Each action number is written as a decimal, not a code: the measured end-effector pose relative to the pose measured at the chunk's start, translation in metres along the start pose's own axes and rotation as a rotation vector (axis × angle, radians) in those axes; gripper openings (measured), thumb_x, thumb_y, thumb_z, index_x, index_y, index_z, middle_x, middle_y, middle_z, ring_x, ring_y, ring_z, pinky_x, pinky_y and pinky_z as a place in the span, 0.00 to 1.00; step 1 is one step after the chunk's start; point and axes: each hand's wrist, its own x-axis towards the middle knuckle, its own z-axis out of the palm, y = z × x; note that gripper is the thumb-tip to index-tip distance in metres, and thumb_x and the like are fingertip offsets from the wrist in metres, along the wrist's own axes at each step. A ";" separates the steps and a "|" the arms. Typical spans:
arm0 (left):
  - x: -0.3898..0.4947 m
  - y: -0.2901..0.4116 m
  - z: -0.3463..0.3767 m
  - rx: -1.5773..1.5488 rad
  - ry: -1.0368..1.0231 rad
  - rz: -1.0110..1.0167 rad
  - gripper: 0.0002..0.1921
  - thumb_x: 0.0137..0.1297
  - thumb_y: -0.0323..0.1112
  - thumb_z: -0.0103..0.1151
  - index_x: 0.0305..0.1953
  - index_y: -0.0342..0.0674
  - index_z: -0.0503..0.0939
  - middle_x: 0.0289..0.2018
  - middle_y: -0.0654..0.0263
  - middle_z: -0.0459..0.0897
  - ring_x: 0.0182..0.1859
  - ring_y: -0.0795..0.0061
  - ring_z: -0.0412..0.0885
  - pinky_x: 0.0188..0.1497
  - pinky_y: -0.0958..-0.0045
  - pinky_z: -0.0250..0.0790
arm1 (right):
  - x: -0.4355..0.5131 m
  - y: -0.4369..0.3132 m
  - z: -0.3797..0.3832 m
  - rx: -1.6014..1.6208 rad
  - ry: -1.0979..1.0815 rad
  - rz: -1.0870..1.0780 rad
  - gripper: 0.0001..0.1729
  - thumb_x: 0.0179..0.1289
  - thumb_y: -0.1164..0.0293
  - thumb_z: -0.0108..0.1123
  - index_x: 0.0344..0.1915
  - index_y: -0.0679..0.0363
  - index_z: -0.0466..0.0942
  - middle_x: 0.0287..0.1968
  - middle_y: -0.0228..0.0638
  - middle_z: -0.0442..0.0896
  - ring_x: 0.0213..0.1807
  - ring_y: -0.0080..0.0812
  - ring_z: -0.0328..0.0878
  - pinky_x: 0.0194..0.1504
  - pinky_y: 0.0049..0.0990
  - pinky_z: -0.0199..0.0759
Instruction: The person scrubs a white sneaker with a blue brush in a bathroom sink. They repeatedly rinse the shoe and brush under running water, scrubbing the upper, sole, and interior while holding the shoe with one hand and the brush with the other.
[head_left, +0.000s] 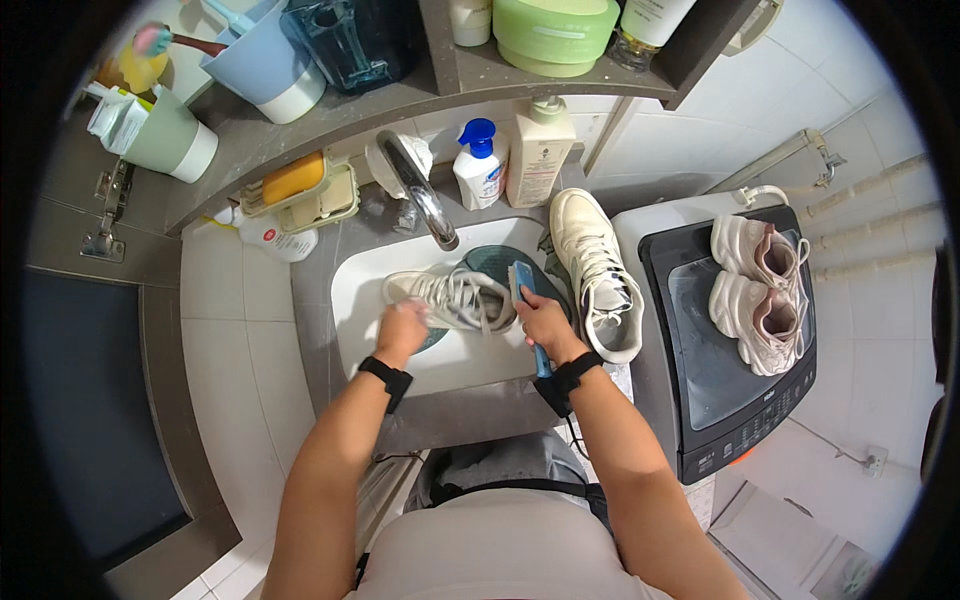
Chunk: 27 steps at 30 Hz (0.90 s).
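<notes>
A white lace-up sneaker (454, 300) lies on its side or tilted in the white sink basin (457, 367), its toe to the left. My left hand (403, 328) is blurred at the toe end of this shoe; whether its fingers grip it is unclear. My right hand (546, 322) is closed around a blue-handled scrubbing brush (524, 279), its pale bristles facing the shoe's heel opening. Under the shoe a dark green round thing (498, 259) shows in the basin. A second cream sneaker (592, 262) rests on the counter just right of the basin.
A chrome faucet (420, 191) arches over the basin. Behind it stand a blue-capped pump bottle (481, 169) and a cream pump bottle (538, 154). Soap dishes (319, 199) sit at left under a shelf (360, 120). Pinkish-white sneakers (757, 300) rest on a washing machine (682, 375).
</notes>
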 end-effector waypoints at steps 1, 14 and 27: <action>-0.005 0.017 0.004 -0.204 -0.037 0.142 0.08 0.57 0.34 0.56 0.34 0.38 0.81 0.35 0.56 0.82 0.39 0.55 0.80 0.43 0.63 0.72 | -0.008 -0.002 0.001 0.103 -0.029 -0.085 0.30 0.60 0.72 0.54 0.62 0.68 0.61 0.21 0.34 0.74 0.14 0.22 0.66 0.17 0.24 0.61; 0.061 0.100 0.113 -0.004 -0.478 -0.160 0.21 0.52 0.48 0.59 0.36 0.33 0.81 0.40 0.46 0.80 0.45 0.51 0.78 0.48 0.61 0.70 | -0.072 -0.011 -0.006 0.266 -0.001 -0.081 0.32 0.70 0.68 0.44 0.69 0.57 0.45 0.26 0.33 0.74 0.15 0.22 0.67 0.17 0.21 0.64; -0.065 0.019 -0.077 -1.101 -0.052 -0.250 0.13 0.56 0.30 0.60 0.43 0.34 0.76 0.37 0.65 0.81 0.38 0.74 0.76 0.46 0.70 0.68 | -0.059 -0.092 0.077 -0.766 0.063 -0.791 0.24 0.59 0.72 0.55 0.57 0.52 0.70 0.30 0.53 0.78 0.32 0.53 0.76 0.32 0.43 0.69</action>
